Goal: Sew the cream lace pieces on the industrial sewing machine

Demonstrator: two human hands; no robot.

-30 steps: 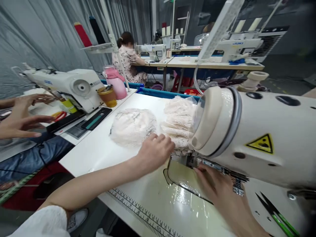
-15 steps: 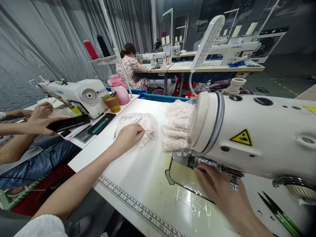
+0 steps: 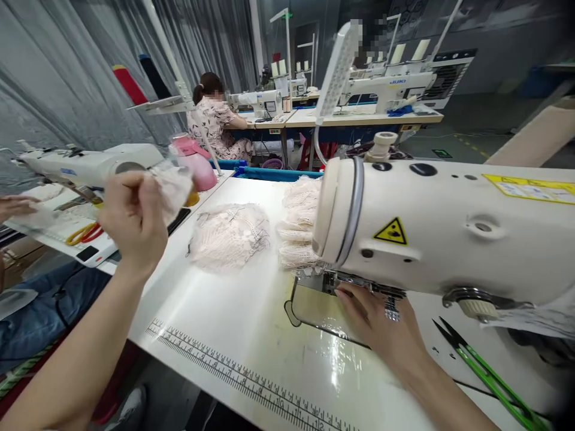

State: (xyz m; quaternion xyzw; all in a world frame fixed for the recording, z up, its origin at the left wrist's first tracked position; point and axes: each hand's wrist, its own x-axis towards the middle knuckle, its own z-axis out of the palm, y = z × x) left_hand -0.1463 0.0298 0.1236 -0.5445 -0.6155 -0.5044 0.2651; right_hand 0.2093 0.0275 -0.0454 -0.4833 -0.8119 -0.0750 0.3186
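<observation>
White bench far left: a co-worker's hand [image 3: 13, 206] on it, apart from yours. Your left hand [image 3: 135, 221] is up off the table [image 3: 233, 323], fingers closed on a cream lace piece [image 3: 173, 187], held in front of the pink bottle [image 3: 200, 166]. Loose lace heap [image 3: 229, 236] lies on the table right of that. Folded lace stack [image 3: 297, 227] sits just beside it, against the sewing machine [image 3: 440, 233] head. Your right hand [image 3: 377, 326] lies on the machine bed under the head, fingers stretched flat by the presser foot, gripping nothing. Green thread snips [image 3: 487, 372] lie on the table far right. Ruler strip [image 3: 242, 378] runs along the near edge.
</observation>
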